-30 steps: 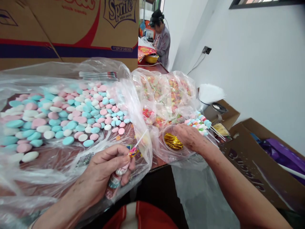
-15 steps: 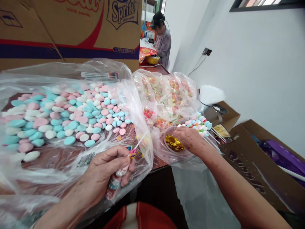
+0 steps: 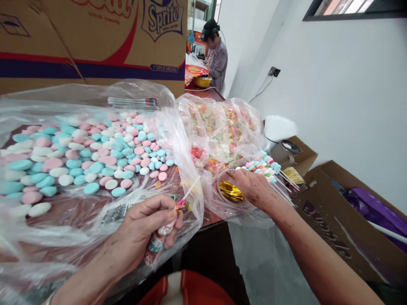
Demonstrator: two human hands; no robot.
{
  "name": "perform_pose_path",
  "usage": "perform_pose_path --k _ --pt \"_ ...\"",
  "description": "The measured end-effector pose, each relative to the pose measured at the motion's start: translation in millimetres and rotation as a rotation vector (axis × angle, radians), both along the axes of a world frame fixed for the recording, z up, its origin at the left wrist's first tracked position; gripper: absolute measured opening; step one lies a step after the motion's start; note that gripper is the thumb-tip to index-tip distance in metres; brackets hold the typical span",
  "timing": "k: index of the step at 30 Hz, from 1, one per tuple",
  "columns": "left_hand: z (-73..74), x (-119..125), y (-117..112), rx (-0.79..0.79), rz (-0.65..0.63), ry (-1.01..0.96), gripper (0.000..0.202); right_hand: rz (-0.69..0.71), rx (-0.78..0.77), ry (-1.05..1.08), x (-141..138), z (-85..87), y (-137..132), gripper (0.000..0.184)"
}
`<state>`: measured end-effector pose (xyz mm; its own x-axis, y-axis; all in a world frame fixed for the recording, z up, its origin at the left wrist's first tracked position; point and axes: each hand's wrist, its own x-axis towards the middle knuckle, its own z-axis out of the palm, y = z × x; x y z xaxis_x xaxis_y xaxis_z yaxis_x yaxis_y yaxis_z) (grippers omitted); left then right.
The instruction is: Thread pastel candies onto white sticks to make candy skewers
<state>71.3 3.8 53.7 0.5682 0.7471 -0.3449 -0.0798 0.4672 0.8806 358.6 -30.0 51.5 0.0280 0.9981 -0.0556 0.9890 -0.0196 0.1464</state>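
Observation:
My left hand (image 3: 155, 222) is closed round the gathered neck of a bagged marshmallow lollipop (image 3: 155, 243). Its clear wrapper shows pink, white and blue pieces, and the white stick (image 3: 192, 189) juts out up and to the right. Over a round clear tub (image 3: 219, 195) of gold twist ties (image 3: 231, 191), my right hand (image 3: 251, 184) is pinched, with a gold strip poking out past the fingertips. Just beyond that hand lie several coloured marshmallow lollipops (image 3: 262, 163) on white sticks.
Pink, blue and white marshmallows (image 3: 108, 160) spread over plastic sheeting at left. Behind them stands a large carton (image 3: 95, 42). Bagged gummy candies (image 3: 219, 123) lie beyond the tub. At right are a metal mug (image 3: 286, 150) and open boxes (image 3: 330, 220). Another person (image 3: 218, 59) works farther back.
My right hand has lifted slightly off the pile of ties, and a gold strip now shows at its fingertips. My left hand has shifted slightly right, still holding the lollipop.

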Motion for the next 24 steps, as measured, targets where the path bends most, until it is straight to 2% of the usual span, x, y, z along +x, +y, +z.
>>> perform_pose_path --k 5,12,17,24 --pt "-1.7 2 1 0.0 -0.014 -0.009 0.019 -0.034 0.026 0.081 0 -0.4 1 0.017" --pt "-1.3 6 2 -0.011 -0.102 0.026 0.025 0.053 0.142 0.303 8 -9.7 2 0.023" --pt "-5.7 10 3 -0.006 -0.065 0.004 0.023 0.097 0.213 0.415 15 -16.9 2 0.02" --pt "-4.8 11 3 0.004 -0.055 -0.009 0.02 0.076 0.296 0.507 13 -18.7 4 0.021"
